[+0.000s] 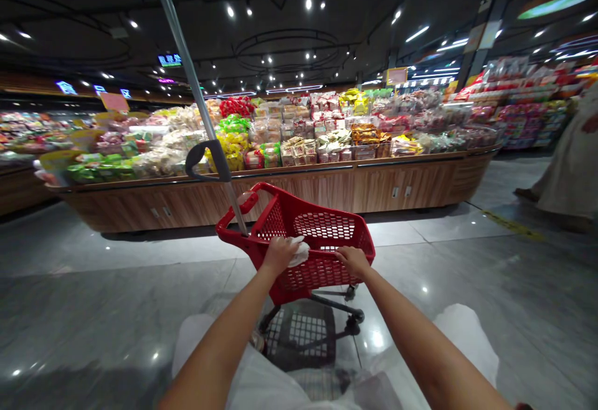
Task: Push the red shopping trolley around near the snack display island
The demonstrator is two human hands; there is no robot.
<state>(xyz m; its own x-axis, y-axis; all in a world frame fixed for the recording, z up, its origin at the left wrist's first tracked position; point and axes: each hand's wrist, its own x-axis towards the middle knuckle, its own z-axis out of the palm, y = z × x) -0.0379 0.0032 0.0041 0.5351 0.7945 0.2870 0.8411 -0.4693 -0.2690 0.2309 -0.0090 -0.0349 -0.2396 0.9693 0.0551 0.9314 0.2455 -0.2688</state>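
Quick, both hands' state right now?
Left hand: closed on crumpled white tissue-like material, at the red cart's near side.
Right hand: closed over that side's rim.

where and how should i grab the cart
Probably grip the cart by its handle, from your left: it sticks out at that end, with a gap for fingers. The pole crosses it in view, so grip clear of that.

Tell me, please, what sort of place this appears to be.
Most likely a supermarket: a red shopping cart stands in front of a long wooden display counter heaped with packaged goods.
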